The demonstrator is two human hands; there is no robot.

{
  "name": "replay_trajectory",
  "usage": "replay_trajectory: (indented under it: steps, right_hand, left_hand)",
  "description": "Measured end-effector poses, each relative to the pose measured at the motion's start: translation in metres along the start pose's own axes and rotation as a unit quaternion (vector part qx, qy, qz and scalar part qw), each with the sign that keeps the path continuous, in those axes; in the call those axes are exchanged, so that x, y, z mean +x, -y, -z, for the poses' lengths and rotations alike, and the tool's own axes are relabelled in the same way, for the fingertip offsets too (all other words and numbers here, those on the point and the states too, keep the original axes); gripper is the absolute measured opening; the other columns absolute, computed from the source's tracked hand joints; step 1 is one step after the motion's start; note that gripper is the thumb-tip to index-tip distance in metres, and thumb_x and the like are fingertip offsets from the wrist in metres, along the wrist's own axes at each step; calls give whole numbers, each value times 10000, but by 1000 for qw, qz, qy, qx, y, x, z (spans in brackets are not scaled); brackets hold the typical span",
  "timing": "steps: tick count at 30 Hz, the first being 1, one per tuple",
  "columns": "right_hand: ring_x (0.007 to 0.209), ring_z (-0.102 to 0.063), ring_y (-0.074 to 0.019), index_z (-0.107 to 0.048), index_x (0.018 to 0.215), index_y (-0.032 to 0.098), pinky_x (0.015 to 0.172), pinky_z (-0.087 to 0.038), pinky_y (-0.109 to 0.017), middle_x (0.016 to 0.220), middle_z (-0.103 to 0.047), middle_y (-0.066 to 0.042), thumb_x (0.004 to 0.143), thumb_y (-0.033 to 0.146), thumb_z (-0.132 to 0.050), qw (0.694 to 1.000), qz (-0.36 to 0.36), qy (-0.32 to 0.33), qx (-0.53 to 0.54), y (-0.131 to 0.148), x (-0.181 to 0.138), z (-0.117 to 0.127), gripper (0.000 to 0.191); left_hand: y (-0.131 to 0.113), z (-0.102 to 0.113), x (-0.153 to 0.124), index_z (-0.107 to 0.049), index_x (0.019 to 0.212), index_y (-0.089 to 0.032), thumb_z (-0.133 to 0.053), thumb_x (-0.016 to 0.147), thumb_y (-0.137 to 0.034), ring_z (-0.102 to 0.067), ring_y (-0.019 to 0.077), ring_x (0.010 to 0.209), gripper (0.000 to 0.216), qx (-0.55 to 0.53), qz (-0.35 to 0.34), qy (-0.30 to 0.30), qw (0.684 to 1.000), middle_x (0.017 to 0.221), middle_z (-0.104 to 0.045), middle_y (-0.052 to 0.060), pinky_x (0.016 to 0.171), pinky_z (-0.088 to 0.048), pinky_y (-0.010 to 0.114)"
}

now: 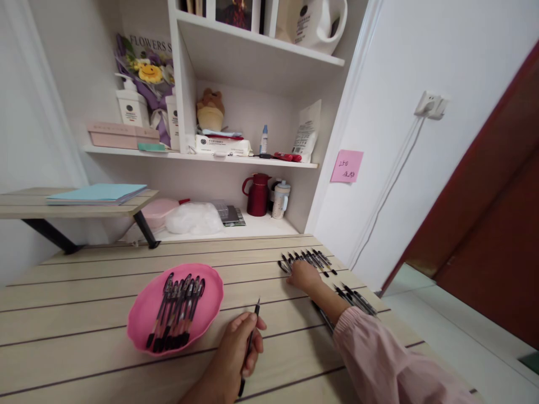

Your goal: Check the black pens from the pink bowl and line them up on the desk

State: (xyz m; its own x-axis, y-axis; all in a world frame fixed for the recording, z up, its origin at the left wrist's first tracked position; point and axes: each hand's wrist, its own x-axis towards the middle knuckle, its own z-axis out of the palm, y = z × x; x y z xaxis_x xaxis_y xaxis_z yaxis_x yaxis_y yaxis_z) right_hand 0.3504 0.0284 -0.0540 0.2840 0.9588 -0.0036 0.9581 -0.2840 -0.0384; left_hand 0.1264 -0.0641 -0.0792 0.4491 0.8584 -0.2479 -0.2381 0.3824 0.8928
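Note:
My left hand (242, 342) is closed around a black pen (251, 338), whose bare pointed tip sticks up past the thumb. At the left end of a row of black pens (314, 259) is my right hand (305, 275), its fingers curled down and partly hidden. What it grips there, I cannot make out. A second group of black pens (357, 300) lies nearer to me, partly behind my right forearm. Left of my left hand, a pink scalloped dish (216, 292) holds several capped black pens (179, 308) lying side by side.
The slatted wooden table (105, 373) carries a small raised shelf (25, 207) at the left with blue paper (99, 192) on it. Behind stands a white shelf unit (252, 160) with a red jug (257, 194) and a light cup (280, 200). A wall rises at the right.

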Motion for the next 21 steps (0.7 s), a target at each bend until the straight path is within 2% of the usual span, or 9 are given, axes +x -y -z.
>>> replay_trajectory:
  steps: [3,9,21]
  right_hand:
    - [908,-614,-242,-648,912,136,709,-438,-288,977,-656,-153,655,278,-632,1000,2,-2,-4,0,-2,0,294]
    - [900,-617,-224,-654,868,167,698,-432,-266,957,-668,-119,697,229,-590,1000,1,-4,-4,-4,-7,-2,193]
    - [914,-608,-242,-643,894,156,716,-433,-282,972,-661,-123,720,268,-591,1000,1,-17,-5,-7,-9,-5,214]
  left_hand:
    - [-1,-1,-1,-524,771,-165,-499,745,-473,-255,6,279,310,-2,-1,0,1000,499,-490,-62,307,-93,153]
    - [-1,0,-1,-529,769,-162,-509,733,-480,-259,7,281,322,-2,1,3,1000,505,-493,-58,307,-93,153]
    - [1,1,1,-521,783,-162,-437,795,-439,-251,3,283,290,7,-6,11,1000,516,-489,-55,309,-91,156]
